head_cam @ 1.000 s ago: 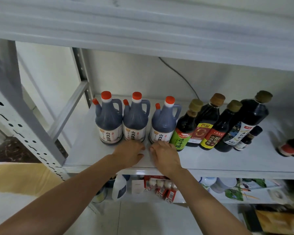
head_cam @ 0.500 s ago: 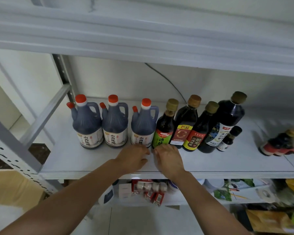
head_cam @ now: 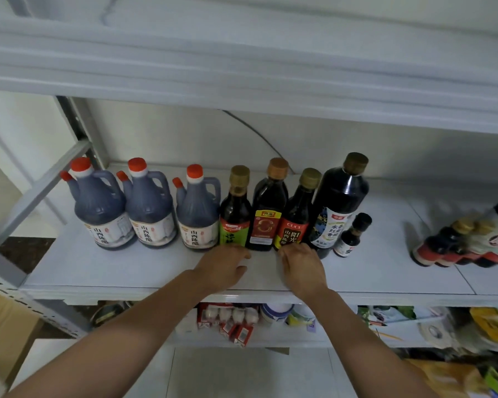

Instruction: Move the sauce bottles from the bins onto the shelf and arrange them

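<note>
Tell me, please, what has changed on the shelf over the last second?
Both hands slid rightward along the row: the left hand from in front of the middle jug to the base of the green-label bottle, the right hand from the third jug to the CUCU-label bottle. Neither took hold of anything. The row's order is unchanged, all upright on the shelf.

We see a white shelf (head_cam: pixel 98 271) carrying one row of upright containers. From the left stand three red-capped jugs: left jug (head_cam: pixel 101 208), middle jug (head_cam: pixel 150 205) and right jug (head_cam: pixel 197 211). Next come the green-label bottle (head_cam: pixel 235 214), yellow-tag bottle (head_cam: pixel 268 208), red-label bottle (head_cam: pixel 296 214) and tall bottle (head_cam: pixel 339 202), with a small bottle (head_cam: pixel 354 235) just beside the tall one. Well apart to the right, a bundle of bottles (head_cam: pixel 466 242) lies on its side.
</note>
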